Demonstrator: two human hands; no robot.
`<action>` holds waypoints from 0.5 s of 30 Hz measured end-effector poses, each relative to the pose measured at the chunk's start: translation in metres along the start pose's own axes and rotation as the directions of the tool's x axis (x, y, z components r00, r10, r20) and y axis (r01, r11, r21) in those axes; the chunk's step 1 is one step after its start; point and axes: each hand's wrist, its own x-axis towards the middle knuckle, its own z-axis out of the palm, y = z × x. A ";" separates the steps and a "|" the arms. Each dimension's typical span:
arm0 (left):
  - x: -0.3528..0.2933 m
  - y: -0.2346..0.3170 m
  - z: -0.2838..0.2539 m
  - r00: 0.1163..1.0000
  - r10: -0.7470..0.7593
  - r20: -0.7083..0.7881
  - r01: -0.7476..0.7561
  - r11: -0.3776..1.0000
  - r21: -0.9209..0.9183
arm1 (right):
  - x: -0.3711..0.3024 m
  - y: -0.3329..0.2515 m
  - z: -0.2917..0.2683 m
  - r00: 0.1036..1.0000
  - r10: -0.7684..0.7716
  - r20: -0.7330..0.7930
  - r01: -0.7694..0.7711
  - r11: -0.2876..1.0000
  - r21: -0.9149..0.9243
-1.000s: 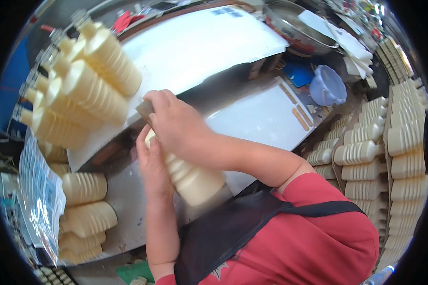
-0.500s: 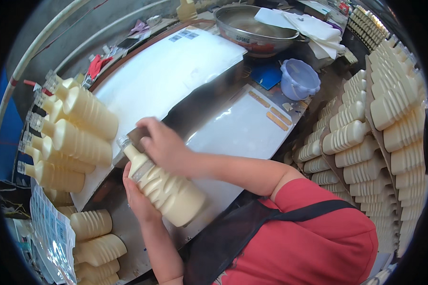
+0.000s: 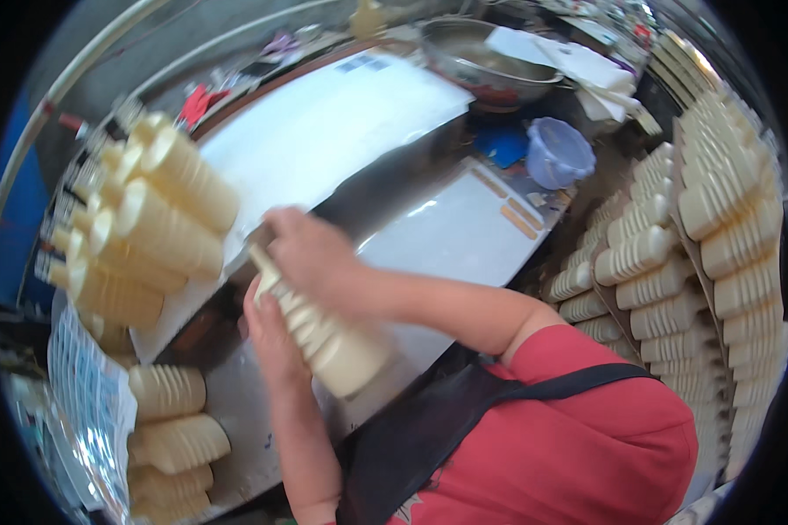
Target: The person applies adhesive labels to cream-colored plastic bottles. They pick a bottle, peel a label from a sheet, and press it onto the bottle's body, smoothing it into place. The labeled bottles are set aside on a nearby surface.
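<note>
A cream-coloured ribbed bottle (image 3: 346,354) lies tilted in front of me, its neck pointing up and left. My left hand (image 3: 271,328) is closed round its left side, near the shoulder. Across the bottle's upper part reaches my right hand (image 3: 311,258), its fingers curled and smeared by motion. A small brownish thing shows at the right fingertips, too blurred to name. Part of the bottle's upper side is hidden behind the right hand.
Cream bottles (image 3: 171,227) are stacked at the left, more in tall layers (image 3: 639,254) at the right. A white sheet-covered surface (image 3: 324,131) lies ahead. Beyond are a metal basin (image 3: 490,66), a lilac bucket (image 3: 560,156) and brown strips (image 3: 518,219) on a white board (image 3: 464,227).
Both hands and the bottle have shifted slightly right in the picture. The right hand has slid on the bottle and covers more of its upper side. The view itself has also moved a little.
</note>
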 end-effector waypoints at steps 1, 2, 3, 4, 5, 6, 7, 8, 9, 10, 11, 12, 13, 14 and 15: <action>0.003 -0.010 -0.006 0.999 0.050 0.018 -0.049 0.998 -0.037 | -0.001 0.001 -0.008 0.976 0.220 0.008 -0.217 0.955 0.201; 0.002 -0.008 -0.007 0.995 0.102 0.010 -0.103 0.993 0.058 | -0.006 0.005 -0.010 0.962 0.274 -0.010 -0.263 0.934 0.240; 0.000 -0.007 -0.007 0.997 0.076 0.007 -0.076 0.996 0.047 | -0.010 0.023 -0.001 0.973 0.218 -0.074 -0.202 0.962 0.182; 0.000 -0.002 -0.004 0.998 0.063 -0.009 -0.062 0.995 0.073 | -0.014 0.029 0.000 0.976 0.171 -0.137 -0.143 0.971 0.192; 0.001 -0.004 -0.003 0.999 0.034 0.004 -0.034 0.999 -0.017 | -0.016 0.037 0.002 0.975 0.150 -0.165 -0.118 0.975 0.187; 0.002 -0.007 -0.005 1.000 0.018 -0.002 -0.018 0.997 -0.076 | -0.015 0.040 0.002 0.973 0.147 -0.175 -0.114 0.975 0.190; 0.003 -0.005 -0.003 1.000 0.006 0.019 -0.003 0.991 -0.133 | -0.013 0.041 -0.002 0.974 0.137 -0.179 -0.099 0.973 0.206; 0.000 -0.001 -0.002 0.999 -0.004 0.043 0.012 0.982 -0.189 | -0.012 0.040 -0.004 0.975 0.163 -0.149 -0.126 0.965 0.229; 0.000 0.001 -0.002 0.999 -0.016 0.045 0.025 0.979 -0.204 | -0.010 0.038 -0.012 0.980 0.140 -0.140 -0.106 0.968 0.227; -0.001 0.002 -0.002 0.998 -0.027 0.050 0.037 0.975 -0.218 | -0.009 0.038 -0.017 0.984 0.118 -0.134 -0.085 0.971 0.225; -0.002 0.002 -0.003 0.998 -0.037 0.058 0.050 0.971 -0.232 | -0.010 0.039 -0.020 0.980 0.121 -0.157 -0.077 0.962 0.260; -0.001 0.001 -0.003 0.998 -0.035 0.051 0.046 0.972 -0.229 | -0.011 0.038 -0.022 0.974 0.128 -0.185 -0.070 0.953 0.293; -0.001 0.000 -0.004 0.998 -0.034 0.046 0.043 0.974 -0.224 | -0.014 0.034 -0.024 0.969 0.156 -0.189 -0.073 0.920 0.385; -0.001 0.000 -0.004 0.999 -0.032 0.041 0.040 0.975 -0.220 | -0.018 0.026 -0.027 0.983 0.146 -0.109 -0.095 0.920 0.380; 0.000 0.000 -0.003 0.998 -0.038 0.039 0.046 0.974 -0.220 | -0.023 0.018 -0.033 0.989 0.142 -0.035 -0.119 0.921 0.371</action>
